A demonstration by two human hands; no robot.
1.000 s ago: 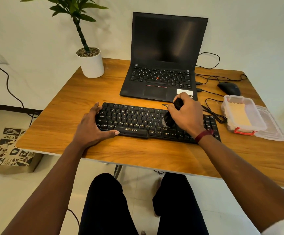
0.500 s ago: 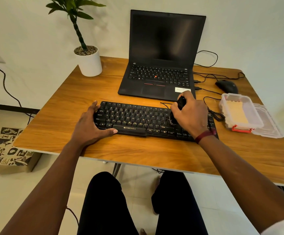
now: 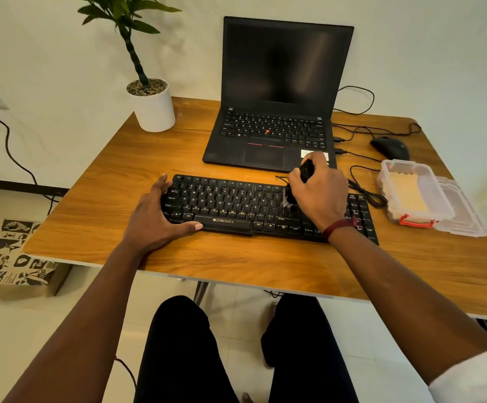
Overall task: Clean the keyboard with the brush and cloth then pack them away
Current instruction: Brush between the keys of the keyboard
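Evidently the spread left hand (image 3: 155, 221) steadies the black plastic keyboard (image 3: 230, 203); the right hand (image 3: 320, 197) grips a small black brush (image 3: 289, 197), probably touching keys (image 3: 268, 209) beneath it.

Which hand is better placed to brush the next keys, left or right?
Right. The right hand grips the brush, bristles on the keyboard; the left hand rests flat on the keyboard's left end, holding nothing.

the right hand (image 3: 320, 197) hides most of the brush (image 3: 289, 196).

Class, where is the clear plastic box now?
Head view: the clear plastic box sits on the desk, right side, beside its lid, in front of the mouse.
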